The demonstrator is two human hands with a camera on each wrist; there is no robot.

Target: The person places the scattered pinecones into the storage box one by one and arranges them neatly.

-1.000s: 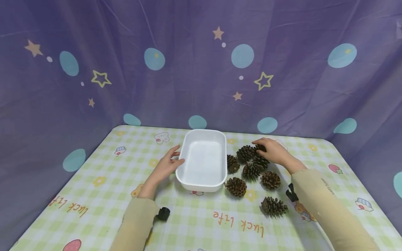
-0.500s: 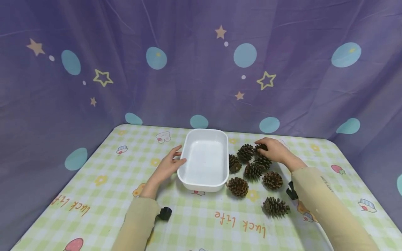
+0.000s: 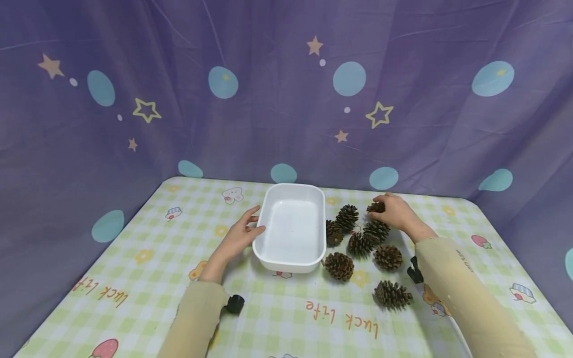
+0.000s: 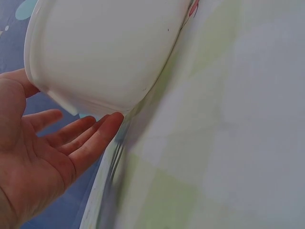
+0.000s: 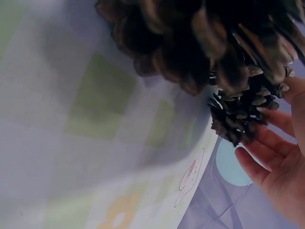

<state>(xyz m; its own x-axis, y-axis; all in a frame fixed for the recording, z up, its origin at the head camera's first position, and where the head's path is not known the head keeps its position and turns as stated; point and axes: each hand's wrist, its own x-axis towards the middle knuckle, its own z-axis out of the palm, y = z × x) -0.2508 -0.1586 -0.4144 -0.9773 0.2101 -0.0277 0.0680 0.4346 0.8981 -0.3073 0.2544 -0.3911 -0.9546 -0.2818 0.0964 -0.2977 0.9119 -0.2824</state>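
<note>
Right hand [image 3: 396, 213]: fingers curling round a brown, scaly, woody pine cone [image 3: 376, 207].
Left hand [image 3: 239, 236]: relaxed fingers touching the smooth white rectangular plastic tub [image 3: 293, 258].
Tabletop [image 3: 147, 278]: wearing glossy checked green cloth.

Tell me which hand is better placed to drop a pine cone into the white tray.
The right hand. Its fingers already curl round the far pine cone, with the other cones beside it. The left hand lies open against the white tray, on the side away from the cones, so it is likely better left steadying.
</note>
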